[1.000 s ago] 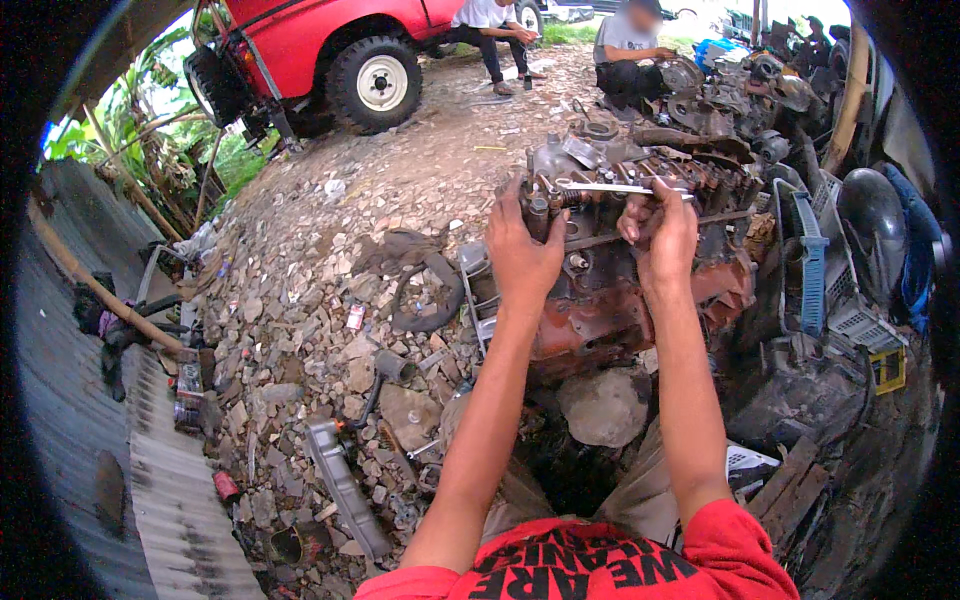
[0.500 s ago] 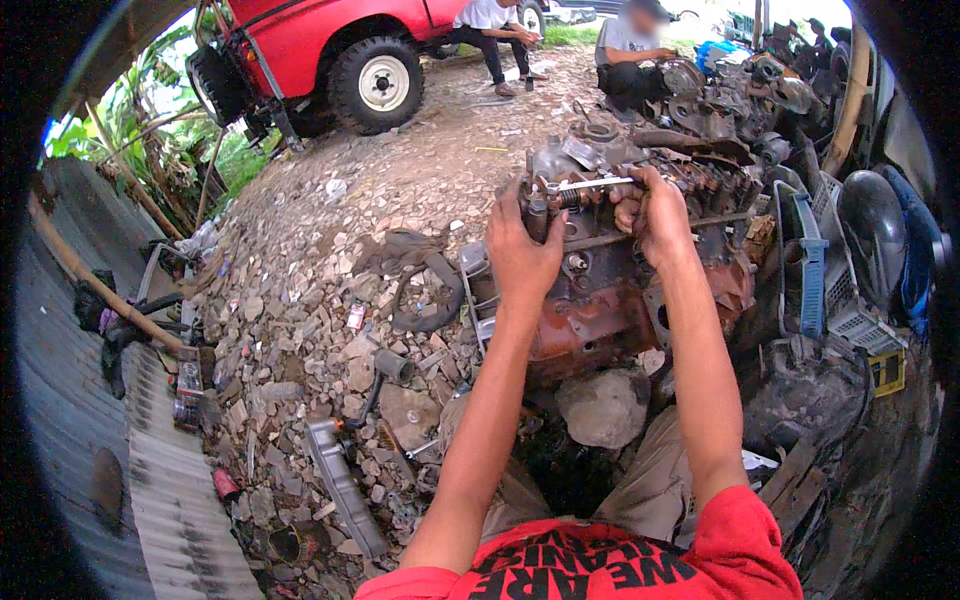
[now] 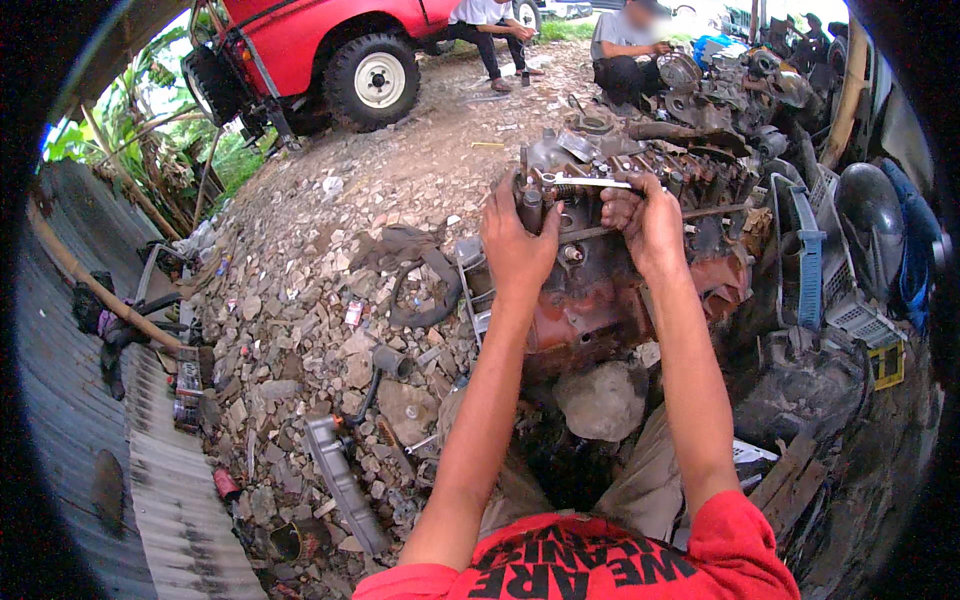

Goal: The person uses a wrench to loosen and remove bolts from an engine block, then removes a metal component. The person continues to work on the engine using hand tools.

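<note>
A grimy engine (image 3: 600, 315) with a rusty red side stands in front of me, its upper part dark and oily. My right hand (image 3: 643, 215) is closed on the handle end of a silver wrench (image 3: 595, 182). The wrench lies nearly level across the engine top, its ring end over the left part, beside a coil spring. What the ring sits on is too small to tell. My left hand (image 3: 518, 245) grips the engine's left end, thumb and fingers around a dark upright cylinder (image 3: 532, 210). Its fingertips are partly hidden.
Below the engine is a large stone (image 3: 602, 402). On the rubble lie a metal cover (image 3: 345, 485), a hammer-like tool (image 3: 390, 365) and a black hose loop (image 3: 425, 300). Plastic crates (image 3: 808, 265) stand right. Beyond are a red vehicle (image 3: 340, 40), two seated people and piled parts.
The wrench has turned slightly, its handle end coming a little toward me with my right hand. My left hand keeps its place on the engine.
</note>
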`<action>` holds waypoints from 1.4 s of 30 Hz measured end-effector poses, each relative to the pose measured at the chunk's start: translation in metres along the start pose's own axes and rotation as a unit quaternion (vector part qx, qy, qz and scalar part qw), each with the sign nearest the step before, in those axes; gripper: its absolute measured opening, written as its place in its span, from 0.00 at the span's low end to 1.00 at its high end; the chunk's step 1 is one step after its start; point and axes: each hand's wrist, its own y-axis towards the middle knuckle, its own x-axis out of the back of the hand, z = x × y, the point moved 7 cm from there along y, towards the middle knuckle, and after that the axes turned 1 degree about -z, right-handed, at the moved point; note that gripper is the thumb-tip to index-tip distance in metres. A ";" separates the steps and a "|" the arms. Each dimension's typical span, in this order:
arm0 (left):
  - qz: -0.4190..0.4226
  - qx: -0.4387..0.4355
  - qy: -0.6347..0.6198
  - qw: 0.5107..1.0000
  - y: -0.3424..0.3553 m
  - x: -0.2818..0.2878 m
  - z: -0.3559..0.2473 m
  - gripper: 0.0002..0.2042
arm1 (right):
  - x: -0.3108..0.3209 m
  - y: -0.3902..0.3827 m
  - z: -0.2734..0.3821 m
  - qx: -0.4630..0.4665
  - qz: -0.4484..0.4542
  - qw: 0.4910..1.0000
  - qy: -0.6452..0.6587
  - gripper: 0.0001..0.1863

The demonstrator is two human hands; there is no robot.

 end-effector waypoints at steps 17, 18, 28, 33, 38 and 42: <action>0.002 -0.008 0.022 1.000 0.000 0.000 0.003 0.35 | -0.022 -0.017 0.021 0.041 -0.002 0.992 -0.116 0.18; 0.001 -0.011 0.034 0.999 -0.001 0.000 0.003 0.35 | -0.023 -0.022 0.019 0.065 0.004 0.991 -0.121 0.18; 0.015 -0.014 0.031 0.999 0.000 -0.001 -0.002 0.35 | -0.010 -0.024 0.007 0.095 -0.002 0.995 0.010 0.13; 0.005 -0.019 0.039 0.999 -0.001 -0.001 0.004 0.35 | -0.016 -0.028 0.008 0.096 0.002 0.995 -0.026 0.13; 0.008 -0.026 0.025 0.999 0.000 -0.001 0.000 0.35 | -0.010 -0.022 0.005 0.063 0.004 0.998 -0.018 0.14; 0.007 -0.026 0.030 0.999 -0.001 0.000 -0.001 0.35 | -0.012 -0.022 0.009 0.074 -0.003 0.997 -0.008 0.14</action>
